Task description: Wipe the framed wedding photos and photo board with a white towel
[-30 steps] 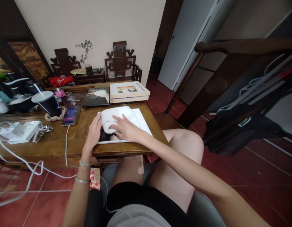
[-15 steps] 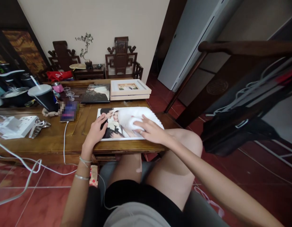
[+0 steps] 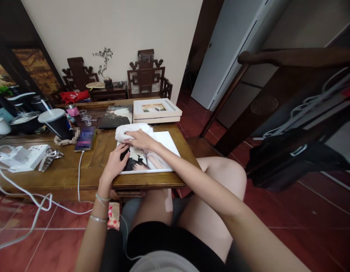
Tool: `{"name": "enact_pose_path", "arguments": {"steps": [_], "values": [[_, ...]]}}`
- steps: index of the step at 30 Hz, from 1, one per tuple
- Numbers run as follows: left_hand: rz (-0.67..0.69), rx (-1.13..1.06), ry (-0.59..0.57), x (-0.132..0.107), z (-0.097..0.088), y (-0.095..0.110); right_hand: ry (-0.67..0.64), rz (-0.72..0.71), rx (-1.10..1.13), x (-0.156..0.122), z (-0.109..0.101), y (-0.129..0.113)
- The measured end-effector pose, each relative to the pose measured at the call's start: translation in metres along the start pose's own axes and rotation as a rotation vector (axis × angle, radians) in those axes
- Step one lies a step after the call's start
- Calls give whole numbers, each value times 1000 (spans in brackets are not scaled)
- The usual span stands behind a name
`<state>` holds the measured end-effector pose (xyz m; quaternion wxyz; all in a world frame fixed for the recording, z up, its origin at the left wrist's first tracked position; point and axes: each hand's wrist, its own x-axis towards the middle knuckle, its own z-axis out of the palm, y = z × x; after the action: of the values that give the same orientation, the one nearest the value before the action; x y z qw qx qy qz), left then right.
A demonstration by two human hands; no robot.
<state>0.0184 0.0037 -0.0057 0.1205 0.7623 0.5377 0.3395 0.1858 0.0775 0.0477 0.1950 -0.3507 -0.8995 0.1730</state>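
A wedding photo panel [image 3: 171,146] lies flat near the table's front edge. My right hand [image 3: 142,140] presses a fluffy white cloth [image 3: 148,129] onto its upper left part, with the fingers curled into the cloth. The cloth is bunched and reaches past the panel's far edge, hiding the faces in the picture. Against the panel's left side rests my left hand [image 3: 117,162], fingers stretched out over the dark part of the photo. Its fingertips come close to the right hand.
Behind the panel are a dark photo panel [image 3: 116,118] and a stacked pair of light frames [image 3: 175,110]. Leftward stand a phone [image 3: 85,139] on a white cable, a lidded cup [image 3: 60,126] and a power strip [image 3: 31,160]. A wooden chair [image 3: 248,104] is at the right.
My right hand has swept the cloth leftward and away from me, from the panel's right part to its upper left. The panel's right side is now uncovered. My left hand stays on the left edge.
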Motion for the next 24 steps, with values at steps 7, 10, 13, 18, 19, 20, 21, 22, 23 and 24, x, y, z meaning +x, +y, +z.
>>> {"name": "enact_pose_path", "arguments": {"steps": [7, 10, 13, 18, 19, 20, 21, 22, 23, 24], "values": [[-3, -25, 0, 0, 0, 2, 125, 168, -109, -68, -32, 64], [-5, -21, 13, 0, 0, 3, 82, 133, -173, -101, -36, 62], [-16, -3, 9, -1, 2, 3, 27, -11, -204, -144, -29, 30], [16, 5, 17, -1, 4, 0, -41, -114, -175, -206, -24, -27], [25, 8, 14, -1, 4, 0, -53, -119, -163, -210, -26, -30], [33, 13, 10, -1, 3, -1, -62, -117, -152, -210, -29, -30], [39, 20, 6, 0, 3, -1, -68, -105, -144, -205, -32, -26], [44, 29, 1, 1, 2, -1, -69, -83, -141, -198, -35, -19], [48, 37, -5, 1, 1, -1, -63, -56, -140, -187, -37, -9], [53, 44, -13, 2, 0, -1, -54, -28, -143, -175, -39, 2]]}}
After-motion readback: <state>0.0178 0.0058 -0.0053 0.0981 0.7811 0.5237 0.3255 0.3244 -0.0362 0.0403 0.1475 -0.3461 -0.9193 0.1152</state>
